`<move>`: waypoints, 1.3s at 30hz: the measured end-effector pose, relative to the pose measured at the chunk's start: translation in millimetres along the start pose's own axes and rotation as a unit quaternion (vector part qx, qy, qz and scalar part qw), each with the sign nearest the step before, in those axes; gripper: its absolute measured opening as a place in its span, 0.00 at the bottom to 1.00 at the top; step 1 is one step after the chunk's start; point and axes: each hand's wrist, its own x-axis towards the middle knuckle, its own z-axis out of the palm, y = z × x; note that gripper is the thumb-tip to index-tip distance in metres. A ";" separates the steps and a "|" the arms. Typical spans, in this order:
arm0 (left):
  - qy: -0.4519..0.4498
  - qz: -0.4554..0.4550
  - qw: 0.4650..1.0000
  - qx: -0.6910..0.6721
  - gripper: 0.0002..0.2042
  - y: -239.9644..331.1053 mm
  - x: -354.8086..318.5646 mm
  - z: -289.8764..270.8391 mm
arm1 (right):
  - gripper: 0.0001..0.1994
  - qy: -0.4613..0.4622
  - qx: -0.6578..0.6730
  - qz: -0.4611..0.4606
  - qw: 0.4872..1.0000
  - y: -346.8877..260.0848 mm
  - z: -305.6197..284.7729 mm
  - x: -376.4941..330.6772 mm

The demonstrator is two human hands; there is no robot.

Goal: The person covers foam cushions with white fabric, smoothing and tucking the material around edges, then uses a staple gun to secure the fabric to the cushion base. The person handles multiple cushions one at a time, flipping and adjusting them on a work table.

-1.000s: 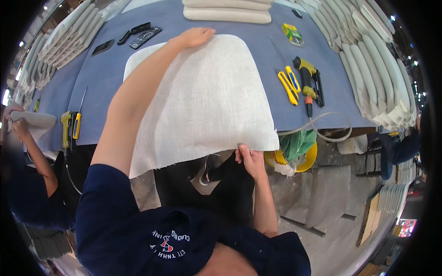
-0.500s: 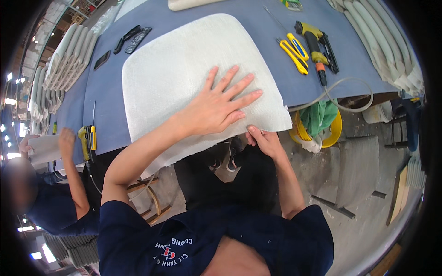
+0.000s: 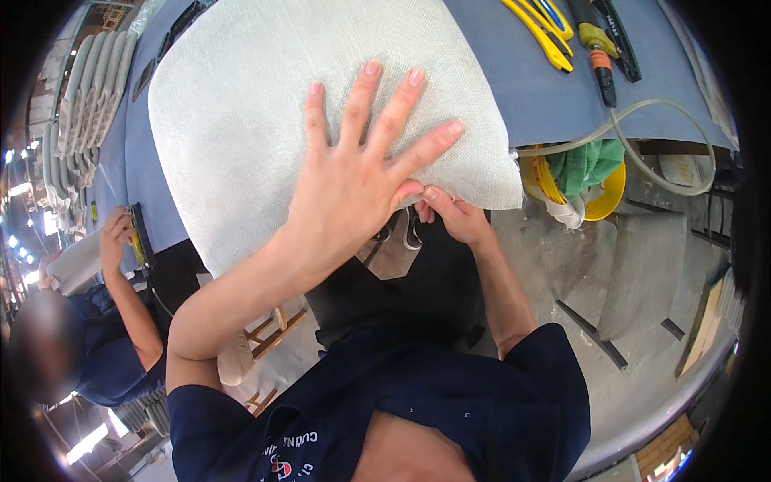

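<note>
A white woven fabric sheet (image 3: pixel 257 104) covers a curved panel on the blue table (image 3: pixel 530 104). My left hand (image 3: pixel 361 173) lies flat on the sheet near its front edge, fingers spread. Just under that edge, my right hand (image 3: pixel 450 213) pinches the hem of the fabric where it hangs over the table's side. Part of my right hand is hidden behind my left.
Yellow cutters (image 3: pixel 546 32) and a power tool with an orange collar (image 3: pixel 598 48) lie at the back right, with a clear hose (image 3: pixel 634 153) looping off the table. A yellow bucket with green cloth (image 3: pixel 590 173) stands below. Another person (image 3: pixel 112 321) works at the left. Stacked white panels (image 3: pixel 80 104) line the far left.
My left hand has slid back from the far end of the sheet to its near edge, beside my right hand. The view has moved closer to the sheet.
</note>
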 end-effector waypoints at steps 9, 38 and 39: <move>0.067 -0.030 0.997 0.036 0.39 14.2 0.7 23.0 | 0.08 0.175 -0.295 -0.328 0.880 -70.6 10.8 2.1; 0.149 -0.003 0.986 0.067 0.44 7.8 -7.7 27.9 | 0.19 0.345 -0.266 -0.219 0.873 -167.6 27.5 -99.2; 0.149 -0.002 0.987 0.065 0.44 7.8 -8.2 29.8 | 0.16 0.327 -0.251 -0.199 0.889 -136.2 48.4 -112.7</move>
